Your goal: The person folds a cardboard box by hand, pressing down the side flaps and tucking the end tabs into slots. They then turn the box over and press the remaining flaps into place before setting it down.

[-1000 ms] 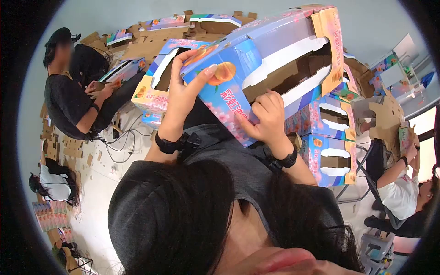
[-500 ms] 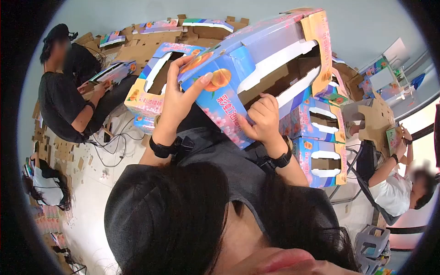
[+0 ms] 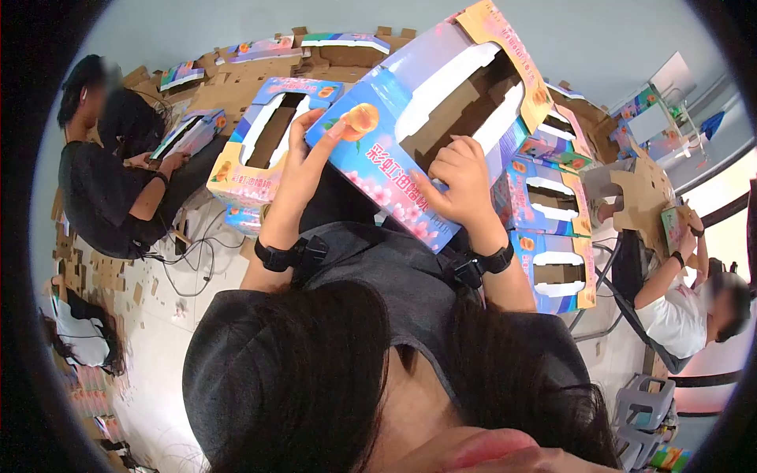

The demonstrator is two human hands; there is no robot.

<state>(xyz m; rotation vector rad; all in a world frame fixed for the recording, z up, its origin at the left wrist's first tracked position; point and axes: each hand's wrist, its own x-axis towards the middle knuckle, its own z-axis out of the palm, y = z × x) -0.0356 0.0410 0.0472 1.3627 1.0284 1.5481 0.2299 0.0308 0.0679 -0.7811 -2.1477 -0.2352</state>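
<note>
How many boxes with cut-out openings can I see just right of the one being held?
3: the top box, the middle box and the bottom box, one above another in the picture, right of the held box. More may be hidden.

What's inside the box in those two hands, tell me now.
Inside the held box, only brown cardboard shows. The right hand covers part of the opening, and the printed panels hide the interior's ends; anything there can't be seen.
</note>
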